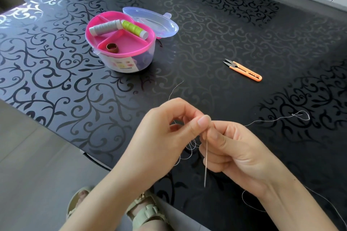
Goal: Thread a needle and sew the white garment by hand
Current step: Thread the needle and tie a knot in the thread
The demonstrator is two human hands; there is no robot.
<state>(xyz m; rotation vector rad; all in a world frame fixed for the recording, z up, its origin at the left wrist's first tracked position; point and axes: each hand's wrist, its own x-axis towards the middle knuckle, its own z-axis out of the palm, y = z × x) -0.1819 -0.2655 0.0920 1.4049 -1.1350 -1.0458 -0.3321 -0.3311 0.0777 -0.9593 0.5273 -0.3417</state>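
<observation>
Obs: long thin silver needle (206, 161) hangs point-down over the glossy black scroll-patterned table (75, 99). Left hand (165, 131) pinches its top end between thumb and forefinger. Right hand (234, 152), fingers curled, grips the fine white thread (262, 121), which tangles in loops beside the needle.

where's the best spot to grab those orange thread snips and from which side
Grip the orange thread snips by the orange handle near its rounded end, from above, thumb and finger across the long sides. They lie flat on the table, bare blades pointing far-left.
</observation>
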